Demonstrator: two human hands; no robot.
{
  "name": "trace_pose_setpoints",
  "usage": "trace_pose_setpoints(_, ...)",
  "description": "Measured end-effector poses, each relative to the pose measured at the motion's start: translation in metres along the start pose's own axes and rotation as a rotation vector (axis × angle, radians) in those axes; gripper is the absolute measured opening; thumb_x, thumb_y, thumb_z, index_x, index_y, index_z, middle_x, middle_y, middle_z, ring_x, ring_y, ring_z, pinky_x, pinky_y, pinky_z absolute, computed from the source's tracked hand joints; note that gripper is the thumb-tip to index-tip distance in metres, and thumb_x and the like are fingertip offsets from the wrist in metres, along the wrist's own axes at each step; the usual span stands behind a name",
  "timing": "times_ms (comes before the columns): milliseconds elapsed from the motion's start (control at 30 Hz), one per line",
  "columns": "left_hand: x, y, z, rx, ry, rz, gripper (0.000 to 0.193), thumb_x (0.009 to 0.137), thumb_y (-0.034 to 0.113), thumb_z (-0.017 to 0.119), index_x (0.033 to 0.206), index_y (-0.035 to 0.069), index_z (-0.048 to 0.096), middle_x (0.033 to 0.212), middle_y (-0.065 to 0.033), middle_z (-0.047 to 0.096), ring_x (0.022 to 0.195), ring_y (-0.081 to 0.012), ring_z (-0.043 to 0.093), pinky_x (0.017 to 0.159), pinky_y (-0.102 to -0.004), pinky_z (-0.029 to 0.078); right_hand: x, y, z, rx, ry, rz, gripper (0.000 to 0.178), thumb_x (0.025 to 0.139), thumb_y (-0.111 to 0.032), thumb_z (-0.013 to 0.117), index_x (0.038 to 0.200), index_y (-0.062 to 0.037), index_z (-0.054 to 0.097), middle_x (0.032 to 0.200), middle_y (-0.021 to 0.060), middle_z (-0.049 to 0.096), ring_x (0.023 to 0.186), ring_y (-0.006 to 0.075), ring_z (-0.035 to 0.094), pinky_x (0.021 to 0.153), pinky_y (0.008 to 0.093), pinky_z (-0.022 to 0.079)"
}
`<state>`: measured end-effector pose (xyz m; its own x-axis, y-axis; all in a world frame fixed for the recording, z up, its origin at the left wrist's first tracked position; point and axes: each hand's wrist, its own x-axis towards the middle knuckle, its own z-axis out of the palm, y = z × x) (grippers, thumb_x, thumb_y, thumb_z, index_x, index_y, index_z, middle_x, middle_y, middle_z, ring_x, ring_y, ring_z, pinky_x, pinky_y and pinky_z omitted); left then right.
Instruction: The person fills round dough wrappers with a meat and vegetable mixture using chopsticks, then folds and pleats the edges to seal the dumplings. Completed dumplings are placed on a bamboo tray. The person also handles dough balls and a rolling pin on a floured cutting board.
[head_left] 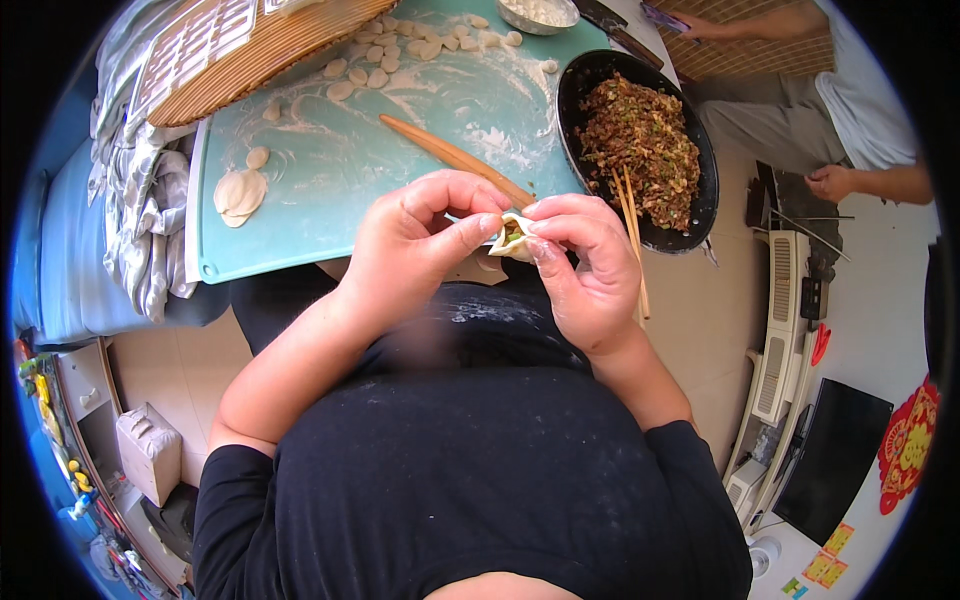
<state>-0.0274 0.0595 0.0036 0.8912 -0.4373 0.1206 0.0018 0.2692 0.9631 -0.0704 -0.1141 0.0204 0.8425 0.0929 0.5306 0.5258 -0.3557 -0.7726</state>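
Observation:
Between my two hands is a partly folded dumpling (512, 238), its filling showing through the gap in the wrapper. My left hand (430, 235) pinches its left edge with thumb and forefinger. On the other side, my right hand (588, 265) pinches the right edge, floury at the fingertips. Just beyond lies a wooden rolling pin (440, 148) on the floured green mat (330, 225). To the right stands a black pan (572, 105) of minced filling (640, 140), with a pair of chopsticks (630, 215) resting over its near rim.
Flattened wrappers (240, 195) lie at the mat's left, and several dough pieces (385, 60) at the back. A woven tray (270, 65) overhangs the far left corner. A bowl of flour (540, 14) and a knife (635, 45) are at the back. Another person (860, 110) sits at the right.

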Motion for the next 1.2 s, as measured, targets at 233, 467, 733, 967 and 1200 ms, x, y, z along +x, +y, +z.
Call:
trace_pose_setpoints(233,-0.004,0.013,0.001,0.232,-0.041,0.129,0.019,0.075,0.003,0.068,0.094,0.001,0.064,0.105,-0.0107,0.060,0.089,-0.0127,0.056,0.074,-0.0245,0.045,0.002,-0.003,0.001,-0.106,0.024,-0.033,0.015,0.076,0.004,0.063,0.088,-0.0017,0.057,0.093,0.0122,0.058,0.075,0.0170,0.057,0.061,0.0241,0.047)
trace_pose_setpoints(467,-0.006,0.007,0.010,0.322,0.094,0.210,0.016,0.068,-0.001,0.071,0.083,0.001,0.067,0.093,-0.0097,0.064,0.081,-0.0152,0.060,0.068,-0.0252,0.049,0.000,0.000,0.003,-0.079,0.035,-0.056,0.016,0.076,0.005,0.062,0.089,-0.0013,0.057,0.093,0.0125,0.058,0.071,0.0147,0.057,0.058,0.0232,0.047)
trace_pose_setpoints(733,-0.005,0.007,0.011,0.460,0.082,0.346,0.012,0.070,-0.002,0.069,0.079,0.001,0.061,0.087,-0.0098,0.062,0.076,-0.0180,0.060,0.064,-0.0260,0.050,-0.007,0.003,0.005,0.035,0.034,0.046,0.016,0.077,0.003,0.064,0.090,-0.0022,0.058,0.097,0.0116,0.058,0.073,0.0116,0.056,0.060,0.0213,0.047)
trace_pose_setpoints(967,-0.003,0.009,0.009,0.556,0.109,0.452,0.020,0.069,-0.002,0.071,0.086,0.002,0.063,0.098,-0.0121,0.060,0.084,-0.0196,0.059,0.068,-0.0267,0.048,-0.009,-0.005,0.005,0.291,0.046,0.258,0.016,0.078,0.003,0.064,0.092,-0.0031,0.059,0.101,0.0101,0.057,0.079,0.0111,0.056,0.064,0.0212,0.047)
trace_pose_setpoints(1200,-0.003,0.006,0.004,0.646,0.017,0.504,0.022,0.068,-0.002,0.070,0.088,0.004,0.064,0.103,-0.0122,0.061,0.089,-0.0217,0.059,0.071,-0.0285,0.047,-0.008,-0.002,0.000,0.151,-0.029,0.167,0.016,0.078,0.004,0.063,0.092,-0.0028,0.059,0.101,0.0110,0.057,0.080,0.0119,0.056,0.067,0.0213,0.047)
